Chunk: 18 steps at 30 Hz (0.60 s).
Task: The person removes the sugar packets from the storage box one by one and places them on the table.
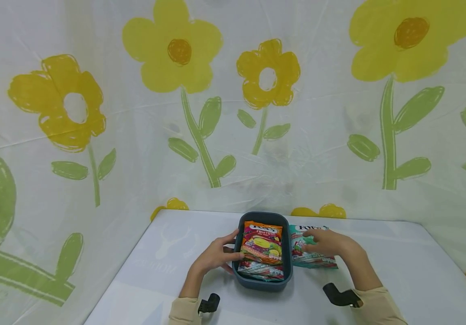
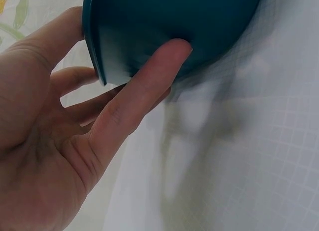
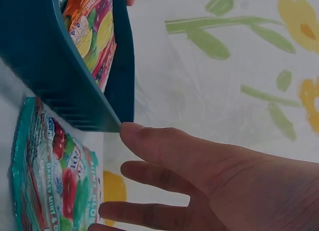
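A dark blue-green plastic bin (image 1: pixel 262 285) stands on the white table. In it lie an orange and purple candy bag (image 1: pixel 260 243) marked FOX'S FRUITS and, nearer me, a teal bag (image 1: pixel 260 270). My left hand (image 1: pixel 213 256) rests against the bin's left side with its fingers spread; in the left wrist view its thumb (image 2: pixel 164 61) lies along the outer wall. Another teal FOX'S candy bag (image 1: pixel 312 261) lies on the table just right of the bin. Over that bag hovers my right hand (image 1: pixel 331 242), fingers extended and apart, with nothing gripped.
The white table (image 1: pixel 168 271) reaches out on both sides of the bin. Behind it hangs a white curtain (image 1: pixel 318 144) printed with yellow flowers. Black wrist-worn devices (image 1: pixel 340 296) sit at both cuffs.
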Available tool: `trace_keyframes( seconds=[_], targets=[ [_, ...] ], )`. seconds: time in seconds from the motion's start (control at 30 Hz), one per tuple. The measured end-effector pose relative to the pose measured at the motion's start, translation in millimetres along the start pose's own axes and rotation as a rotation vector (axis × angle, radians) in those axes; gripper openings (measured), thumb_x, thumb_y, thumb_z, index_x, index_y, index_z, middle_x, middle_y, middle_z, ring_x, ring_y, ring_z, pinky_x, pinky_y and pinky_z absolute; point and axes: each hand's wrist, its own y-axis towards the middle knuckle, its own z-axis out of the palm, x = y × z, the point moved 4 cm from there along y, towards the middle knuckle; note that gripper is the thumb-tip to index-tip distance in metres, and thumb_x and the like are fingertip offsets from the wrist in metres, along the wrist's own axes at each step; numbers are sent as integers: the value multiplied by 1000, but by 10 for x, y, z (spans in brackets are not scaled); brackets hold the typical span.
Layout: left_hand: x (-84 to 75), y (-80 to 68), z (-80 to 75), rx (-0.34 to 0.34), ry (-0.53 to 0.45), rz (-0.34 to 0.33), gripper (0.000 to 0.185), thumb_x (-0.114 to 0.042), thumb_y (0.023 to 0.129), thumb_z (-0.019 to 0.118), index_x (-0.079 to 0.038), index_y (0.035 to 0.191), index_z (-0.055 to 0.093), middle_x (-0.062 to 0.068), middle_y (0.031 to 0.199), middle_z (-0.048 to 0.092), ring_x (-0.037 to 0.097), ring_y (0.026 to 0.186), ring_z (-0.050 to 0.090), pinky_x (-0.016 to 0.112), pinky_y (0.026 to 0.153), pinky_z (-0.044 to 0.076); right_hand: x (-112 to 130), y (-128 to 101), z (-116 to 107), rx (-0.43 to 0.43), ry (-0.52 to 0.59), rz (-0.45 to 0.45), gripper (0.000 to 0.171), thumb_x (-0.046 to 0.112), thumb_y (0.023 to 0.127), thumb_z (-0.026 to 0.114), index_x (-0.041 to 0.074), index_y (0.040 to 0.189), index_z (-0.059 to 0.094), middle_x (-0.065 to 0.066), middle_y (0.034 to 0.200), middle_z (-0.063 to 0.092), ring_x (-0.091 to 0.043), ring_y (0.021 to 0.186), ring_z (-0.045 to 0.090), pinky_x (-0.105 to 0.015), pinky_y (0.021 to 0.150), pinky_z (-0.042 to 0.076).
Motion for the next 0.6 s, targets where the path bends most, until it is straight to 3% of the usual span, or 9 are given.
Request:
trace_keyframes(
  seconds=[0.6],
  targets=[
    [8, 4, 7, -14, 7, -6, 81, -25, 90, 73, -16, 156, 27, 23, 144, 50, 32, 114, 64, 44, 61, 63, 180, 34, -71, -1, -9, -74, 55, 36, 91, 68, 3, 134, 57, -22, 135, 58, -40, 121, 57, -62, 100, 47]
  ],
)
